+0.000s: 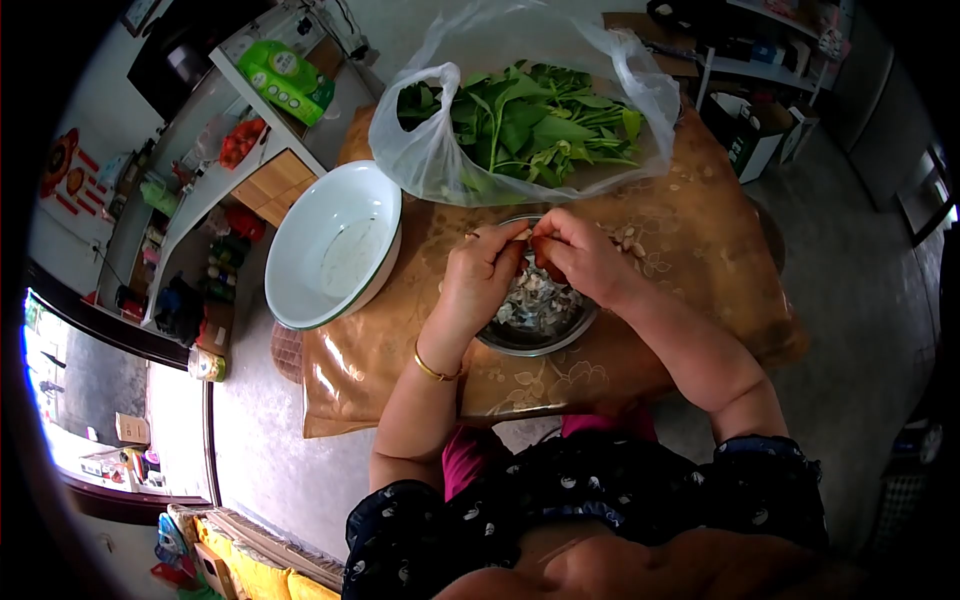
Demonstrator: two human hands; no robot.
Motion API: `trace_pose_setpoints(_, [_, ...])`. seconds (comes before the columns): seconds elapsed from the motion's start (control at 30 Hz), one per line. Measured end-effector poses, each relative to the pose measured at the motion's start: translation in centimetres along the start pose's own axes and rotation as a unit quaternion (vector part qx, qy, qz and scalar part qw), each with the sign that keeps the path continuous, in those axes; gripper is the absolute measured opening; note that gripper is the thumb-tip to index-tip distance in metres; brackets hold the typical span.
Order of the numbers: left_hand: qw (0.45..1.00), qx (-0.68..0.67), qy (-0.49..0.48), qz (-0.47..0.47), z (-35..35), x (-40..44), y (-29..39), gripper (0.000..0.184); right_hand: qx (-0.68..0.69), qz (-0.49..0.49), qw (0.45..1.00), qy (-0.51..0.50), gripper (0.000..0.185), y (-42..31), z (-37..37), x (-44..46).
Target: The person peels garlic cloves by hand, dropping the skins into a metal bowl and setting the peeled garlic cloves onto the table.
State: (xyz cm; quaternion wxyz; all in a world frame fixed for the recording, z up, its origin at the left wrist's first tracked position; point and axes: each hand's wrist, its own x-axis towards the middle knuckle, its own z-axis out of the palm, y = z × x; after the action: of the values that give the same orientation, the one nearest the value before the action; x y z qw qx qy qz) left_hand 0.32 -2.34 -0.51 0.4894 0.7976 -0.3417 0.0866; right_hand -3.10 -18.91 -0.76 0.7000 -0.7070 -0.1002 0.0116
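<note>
My left hand (482, 268) and my right hand (583, 262) meet above a round metal bowl (535, 350), thumbs and fingertips pinched together. A small pale piece seems to sit between the fingertips, but it is too small and too covered to name. Inside the bowl lie whitish and greyish scraps (540, 305), perhaps peels or shells. Several small pale pieces (628, 241) rest on the tablecloth beside my right hand. My left wrist wears a gold bangle.
A white enamel basin (385, 265) stands left of the bowl. Behind it, an open plastic bag (410, 170) holds green leafy stems (540, 120). All of them are on a table with a shiny brown cloth (700, 240). Shelves (240, 185) with household goods stand at left.
</note>
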Motion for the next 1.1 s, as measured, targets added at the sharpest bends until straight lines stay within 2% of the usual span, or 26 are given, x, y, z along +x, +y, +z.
trace_pose_setpoints(0.23, [0.992,0.073,0.037,0.094,0.1,0.2,0.3,0.028,0.107,0.046,0.993,-0.011,0.006,0.7,-0.1,0.2])
trace_pose_setpoints(0.47, [0.991,0.09,0.038,0.093,0.2,0.0,0.8,0.029,0.172,0.068,0.983,-0.002,0.005,0.5,0.2,0.1])
trace_pose_setpoints(0.67, [0.986,0.124,0.021,0.109,0.1,-0.2,1.3,0.032,0.282,0.152,0.947,-0.03,0.004,-0.1,-0.5,0.0])
trace_pose_setpoints(1.1, [0.972,0.169,-0.005,0.162,0.2,-0.3,1.8,0.034,0.337,0.17,0.926,-0.021,0.004,-0.4,-0.3,-0.5])
